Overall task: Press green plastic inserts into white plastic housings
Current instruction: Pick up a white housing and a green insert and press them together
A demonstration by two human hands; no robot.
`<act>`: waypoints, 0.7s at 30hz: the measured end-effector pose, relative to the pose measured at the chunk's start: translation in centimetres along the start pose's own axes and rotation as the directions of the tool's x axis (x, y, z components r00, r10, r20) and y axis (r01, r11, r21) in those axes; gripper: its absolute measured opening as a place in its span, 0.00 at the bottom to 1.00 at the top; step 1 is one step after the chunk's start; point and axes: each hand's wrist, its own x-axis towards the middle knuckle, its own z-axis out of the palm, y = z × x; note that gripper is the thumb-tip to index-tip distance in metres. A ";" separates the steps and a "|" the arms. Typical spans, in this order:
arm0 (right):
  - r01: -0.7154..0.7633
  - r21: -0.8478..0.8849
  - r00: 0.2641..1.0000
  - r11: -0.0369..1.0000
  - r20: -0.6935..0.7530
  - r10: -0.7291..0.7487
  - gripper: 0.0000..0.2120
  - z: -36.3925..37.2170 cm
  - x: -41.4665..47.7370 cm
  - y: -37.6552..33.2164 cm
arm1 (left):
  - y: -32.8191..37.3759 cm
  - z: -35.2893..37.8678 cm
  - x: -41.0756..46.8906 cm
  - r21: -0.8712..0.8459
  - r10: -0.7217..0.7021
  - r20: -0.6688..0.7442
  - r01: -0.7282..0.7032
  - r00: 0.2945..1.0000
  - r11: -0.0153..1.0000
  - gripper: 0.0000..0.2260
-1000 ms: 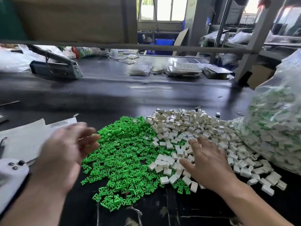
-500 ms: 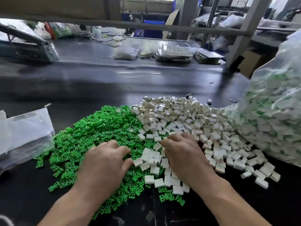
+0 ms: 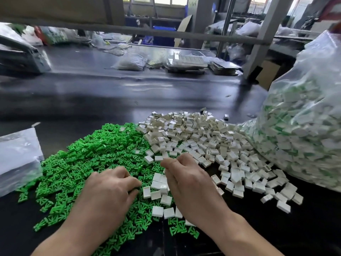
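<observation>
L hand (image 3: 108,189) & R hand (image 3: 190,183), forearms (image 3: 77,235) bare.

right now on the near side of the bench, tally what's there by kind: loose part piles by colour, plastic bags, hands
green insert pile: 1
white housing pile: 1
plastic bags: 2, the full bag on the right and the slack bag on the left
hands: 2, left hand and right hand
total: 6

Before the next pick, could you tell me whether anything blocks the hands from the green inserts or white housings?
Nothing visible does: the left hand rests on the green inserts, the right hand among the white housings.
</observation>
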 end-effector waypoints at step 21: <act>-0.499 0.836 0.797 -0.227 0.546 0.260 0.11 -2.3 0.0 0.4 | 0.3 -0.5 -0.6 -0.860 -0.148 -0.011 0.067 0.989 0.506 0.10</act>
